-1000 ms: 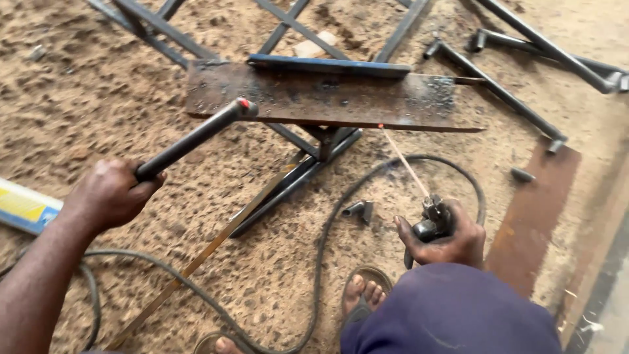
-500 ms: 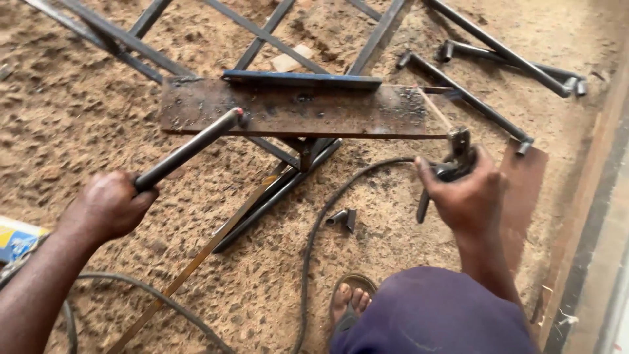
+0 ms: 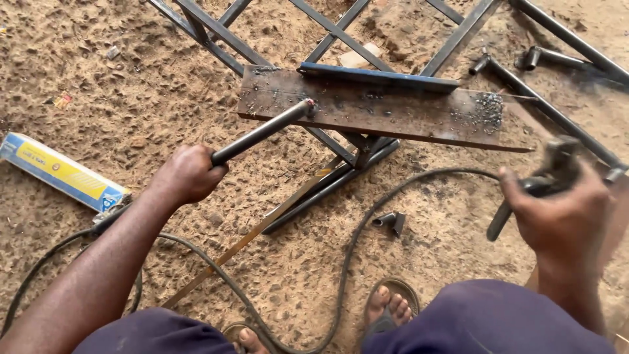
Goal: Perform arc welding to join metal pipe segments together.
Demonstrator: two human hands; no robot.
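The left hand (image 3: 187, 174) is clenched around the near end of a dark round steel bar (image 3: 262, 132), whose far tip rests on the near left part of a rusty flat steel plate (image 3: 373, 111). That plate lies across a frame of dark square steel tubing (image 3: 341, 177) on the sandy, gravelly ground (image 3: 131, 85), and its long near edge runs to a thin point at the right. Along the plate's far edge lies a narrow blue-grey steel strip (image 3: 380, 77), and a patch of grey weld spatter (image 3: 488, 108) marks the plate's right end.

The right hand (image 3: 560, 213) is wrapped tightly around a dark, blurred electrode holder (image 3: 547, 177), held off the plate's right tip and not touching it. A black cable (image 3: 354, 242) loops from near that hand down across the ground between the person's sandalled feet (image 3: 386, 308). A small dark pipe offcut (image 3: 391, 221) lies just beside the cable.

Open ground lies left of the plate and between the two hands, crossed only by a thin yellowish metal strip (image 3: 242, 242) running diagonally from under the frame. More dark tubes (image 3: 557, 111) crowd the upper right.

At the left edge a long rectangular cardboard box, yellow with blue ends (image 3: 62, 172), lies flat and slanted, well apart from the plate, with a second black cable (image 3: 39, 269) curving below it.
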